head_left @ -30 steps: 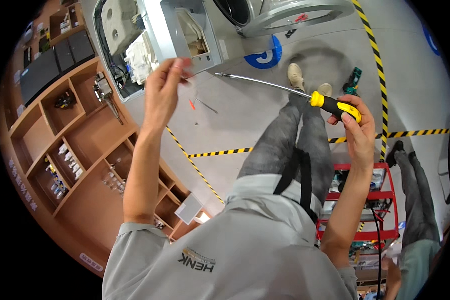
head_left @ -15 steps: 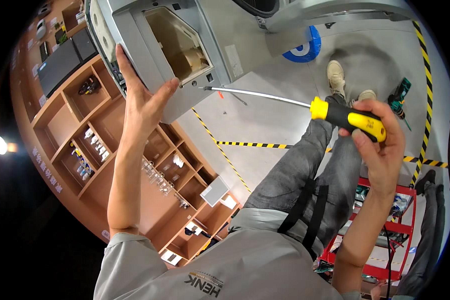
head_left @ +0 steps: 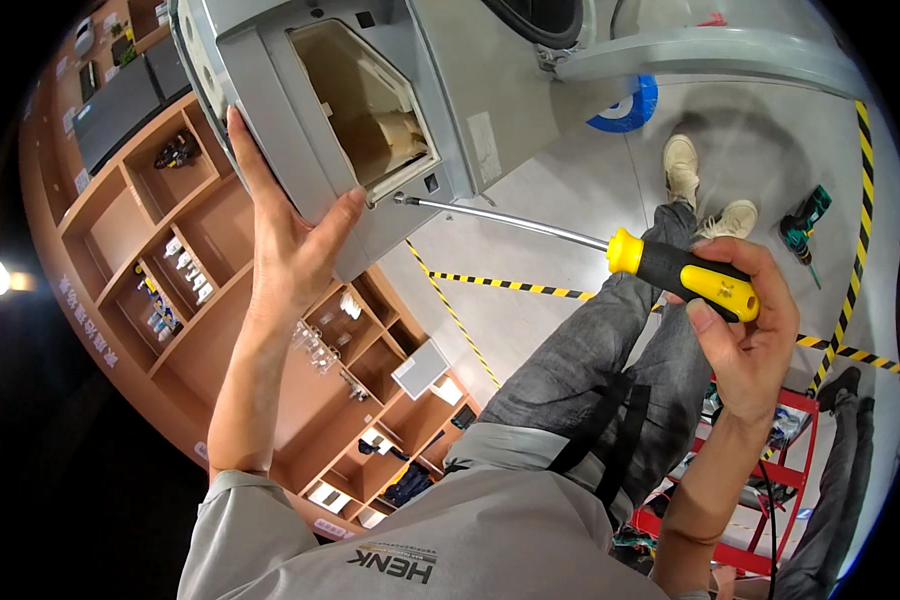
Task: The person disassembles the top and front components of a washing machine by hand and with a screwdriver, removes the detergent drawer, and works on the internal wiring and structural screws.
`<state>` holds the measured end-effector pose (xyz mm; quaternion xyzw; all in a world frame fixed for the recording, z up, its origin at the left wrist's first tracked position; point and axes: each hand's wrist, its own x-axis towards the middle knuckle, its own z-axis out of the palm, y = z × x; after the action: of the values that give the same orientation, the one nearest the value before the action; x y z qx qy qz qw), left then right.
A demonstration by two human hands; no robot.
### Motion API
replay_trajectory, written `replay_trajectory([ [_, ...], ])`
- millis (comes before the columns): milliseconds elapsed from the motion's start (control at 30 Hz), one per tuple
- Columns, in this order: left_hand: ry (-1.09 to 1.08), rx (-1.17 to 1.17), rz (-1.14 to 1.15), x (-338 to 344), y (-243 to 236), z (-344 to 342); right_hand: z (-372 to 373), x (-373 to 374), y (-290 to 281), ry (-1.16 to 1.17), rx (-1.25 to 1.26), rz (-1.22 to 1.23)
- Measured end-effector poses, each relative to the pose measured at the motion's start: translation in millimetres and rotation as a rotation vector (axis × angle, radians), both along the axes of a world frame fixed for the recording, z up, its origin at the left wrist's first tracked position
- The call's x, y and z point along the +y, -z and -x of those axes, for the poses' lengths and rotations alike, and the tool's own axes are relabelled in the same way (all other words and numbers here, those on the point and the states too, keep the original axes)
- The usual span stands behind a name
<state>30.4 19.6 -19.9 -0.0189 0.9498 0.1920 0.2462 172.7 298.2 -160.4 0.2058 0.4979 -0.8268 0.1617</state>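
Screwdriver yellow-black, silver-shafted; right grip curled round handle; left grip spread on housing.

The person wears a grey shirt, grey jeans, black straps, beige shoes

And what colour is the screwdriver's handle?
Yellow and black; the screwdriver handle shows best in the head view.

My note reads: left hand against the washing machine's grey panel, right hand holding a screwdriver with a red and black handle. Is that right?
Not quite: the screwdriver's handle is yellow and black, not red and black, as the head view shows. The right hand does hold it, and the left hand is against the grey panel.
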Motion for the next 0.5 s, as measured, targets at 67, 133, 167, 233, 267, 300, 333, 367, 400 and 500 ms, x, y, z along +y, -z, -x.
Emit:
replay_trajectory([
  [67,-0.005,-0.001,-0.002,1.6,0.4,1.1,0.8,1.4,0.7,-0.007,-0.01,-0.006],
  [133,0.014,0.003,0.007,0.8,0.5,1.9,2.4,1.4,1.2,-0.007,-0.015,-0.004],
  [167,0.032,0.026,-0.003,-0.6,1.8,1.5,2.6,1.3,1.5,-0.007,-0.017,-0.004],
  [233,0.067,0.073,-0.024,-4.5,5.1,0.8,3.0,0.7,2.9,-0.017,-0.009,-0.01],
  [267,0.062,0.068,-0.014,-5.3,4.9,0.7,3.2,0.4,3.4,-0.021,-0.004,-0.013],
  [300,0.057,0.063,-0.005,-6.2,4.1,0.6,3.6,-0.2,3.2,-0.022,-0.007,-0.016],
  [333,0.052,0.058,0.005,-6.8,3.8,0.3,4.1,-1.2,3.0,-0.022,-0.01,-0.017],
  [367,0.044,0.043,0.012,-5.0,3.2,0.5,4.5,-2.0,3.0,-0.023,-0.013,-0.019],
  [400,0.035,0.027,0.018,-1.4,2.0,1.4,4.5,-2.6,3.6,-0.018,-0.004,-0.02],
  [500,0.034,0.016,0.035,-2.2,1.4,1.0,4.8,-5.1,4.3,-0.016,0.014,-0.026],
])
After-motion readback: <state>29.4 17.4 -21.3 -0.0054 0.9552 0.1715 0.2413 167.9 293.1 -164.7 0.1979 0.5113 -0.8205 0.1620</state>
